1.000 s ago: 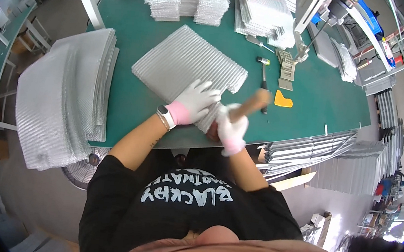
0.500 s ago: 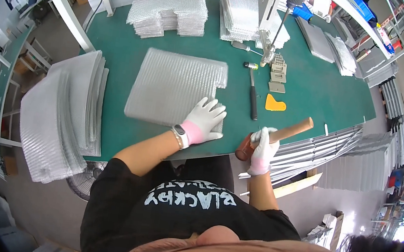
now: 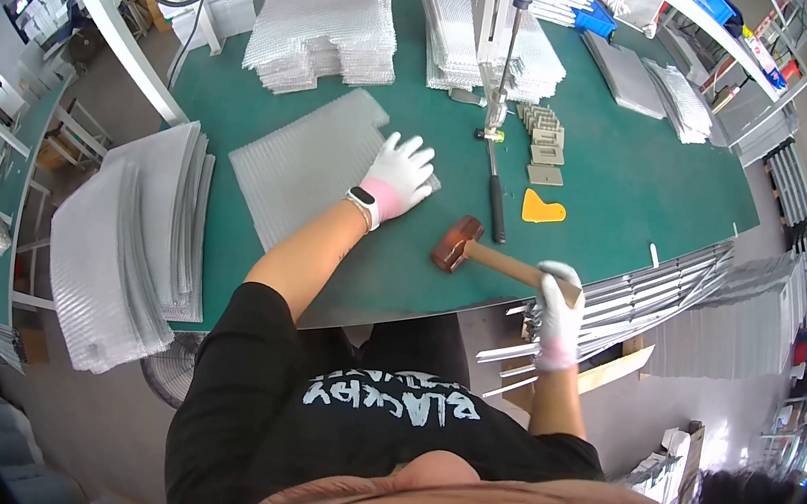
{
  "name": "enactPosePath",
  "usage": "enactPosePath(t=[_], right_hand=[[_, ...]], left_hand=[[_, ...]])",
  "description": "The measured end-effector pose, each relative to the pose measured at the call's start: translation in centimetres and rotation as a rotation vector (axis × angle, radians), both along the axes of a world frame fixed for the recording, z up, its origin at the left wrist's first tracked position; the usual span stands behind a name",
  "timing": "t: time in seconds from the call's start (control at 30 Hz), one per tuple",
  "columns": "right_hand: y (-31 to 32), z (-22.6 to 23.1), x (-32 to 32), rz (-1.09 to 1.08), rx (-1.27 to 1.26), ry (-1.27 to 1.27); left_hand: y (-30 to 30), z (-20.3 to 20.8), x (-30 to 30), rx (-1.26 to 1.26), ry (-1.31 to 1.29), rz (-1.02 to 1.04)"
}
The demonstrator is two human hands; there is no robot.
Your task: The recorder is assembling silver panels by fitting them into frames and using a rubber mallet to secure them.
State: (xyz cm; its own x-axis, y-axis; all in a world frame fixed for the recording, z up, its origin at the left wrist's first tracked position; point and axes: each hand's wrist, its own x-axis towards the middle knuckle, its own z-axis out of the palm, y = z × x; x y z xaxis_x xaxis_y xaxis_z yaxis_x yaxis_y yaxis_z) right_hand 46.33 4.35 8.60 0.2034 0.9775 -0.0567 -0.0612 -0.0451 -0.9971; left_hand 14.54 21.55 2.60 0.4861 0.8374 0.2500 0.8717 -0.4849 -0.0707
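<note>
The left hand (image 3: 401, 176) is resting palm down, fingers spread, on the right part of the sheet (image 3: 303, 169), which is lying on the green table (image 3: 653, 187). The right hand (image 3: 559, 316) is closing around the mallet (image 3: 505, 263) near the handle's free end. The mallet's head is pointing left; whether it is touching the table, I cannot tell. A hammer (image 3: 497, 205) is lying just beyond, beside a yellow piece (image 3: 542, 208).

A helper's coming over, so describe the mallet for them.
At the near edge of the green table, find the gloved right hand. It holds the mallet, whose reddish-brown head and wooden handle set it apart from the dark-handled hammer.
</note>
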Motion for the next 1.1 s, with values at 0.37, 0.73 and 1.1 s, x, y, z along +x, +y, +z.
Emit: enactPosePath(t=[0.37, 0.73, 1.1], right_hand=[[-2.0, 1.6, 2.0, 0.614, -0.044, -1.186], [3.6, -2.8, -5.8, 0.362, 0.512, -1.074], [3.8, -2.4, -6.7, 0.584, -0.062, -1.351]], left_hand=[[2.4, 0.4, -1.8, -0.187, 0.007, -0.276], [0.4, -1.1, -5.1, -0.135, -0.075, -0.088], [0.0, -1.3, -5.3, -0.148, -0.17, -0.122]])
